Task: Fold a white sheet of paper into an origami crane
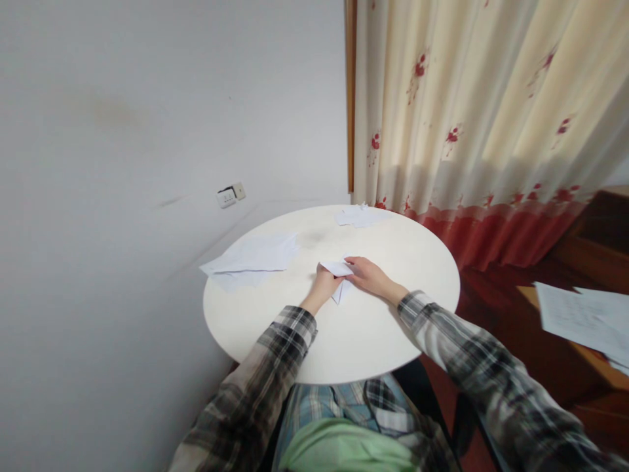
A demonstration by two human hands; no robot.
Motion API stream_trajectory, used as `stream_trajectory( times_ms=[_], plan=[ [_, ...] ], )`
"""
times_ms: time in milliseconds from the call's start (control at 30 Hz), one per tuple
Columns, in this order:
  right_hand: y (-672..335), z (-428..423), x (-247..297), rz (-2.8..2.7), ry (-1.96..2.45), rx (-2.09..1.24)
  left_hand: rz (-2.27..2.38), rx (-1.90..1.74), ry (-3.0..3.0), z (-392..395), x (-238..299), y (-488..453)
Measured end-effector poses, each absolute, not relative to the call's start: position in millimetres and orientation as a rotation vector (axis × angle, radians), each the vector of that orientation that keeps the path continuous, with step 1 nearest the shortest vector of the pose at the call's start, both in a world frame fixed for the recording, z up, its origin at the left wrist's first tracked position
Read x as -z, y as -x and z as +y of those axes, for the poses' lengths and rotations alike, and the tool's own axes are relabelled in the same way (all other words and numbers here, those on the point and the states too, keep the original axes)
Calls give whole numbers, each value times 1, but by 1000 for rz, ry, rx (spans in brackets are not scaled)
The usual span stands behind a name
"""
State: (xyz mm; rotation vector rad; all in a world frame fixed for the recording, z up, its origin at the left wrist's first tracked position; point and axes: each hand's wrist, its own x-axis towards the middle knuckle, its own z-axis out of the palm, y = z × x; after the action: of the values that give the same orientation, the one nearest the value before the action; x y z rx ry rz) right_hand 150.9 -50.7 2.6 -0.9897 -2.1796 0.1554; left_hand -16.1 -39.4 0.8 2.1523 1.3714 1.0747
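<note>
A small folded piece of white paper (336,269) is held between my two hands, just above the middle of the round white table. My left hand (324,284) grips its left side with the fingers closed around it. On the other side, my right hand (368,275) pinches the paper's right edge between thumb and fingers. Below the hands a pointed white paper flap (339,293) shows; whether it belongs to the held piece I cannot tell.
A stack of white sheets (255,254) lies on the left of the round table (358,347). Paper scraps (361,216) are at its far edge. A wall with a socket (227,197) stands left, a curtain (466,98) behind. More papers (580,318) rest on wooden furniture at right.
</note>
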Motion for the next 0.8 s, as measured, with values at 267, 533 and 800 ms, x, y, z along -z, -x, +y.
stream_trajectory(
  times_ms=[267,533,800],
  plan=[
    [-156,-40,-1,-2157,1081,-232,1355,-1023,-2266,-40,-3,16],
    [-159,-36,1,-2084,1053,-396,1386,-954,-2352,-44,-8,15],
    [-156,-44,-5,-2133,923,-412,1375,-934,-2473,-59,-19,14]
  ],
)
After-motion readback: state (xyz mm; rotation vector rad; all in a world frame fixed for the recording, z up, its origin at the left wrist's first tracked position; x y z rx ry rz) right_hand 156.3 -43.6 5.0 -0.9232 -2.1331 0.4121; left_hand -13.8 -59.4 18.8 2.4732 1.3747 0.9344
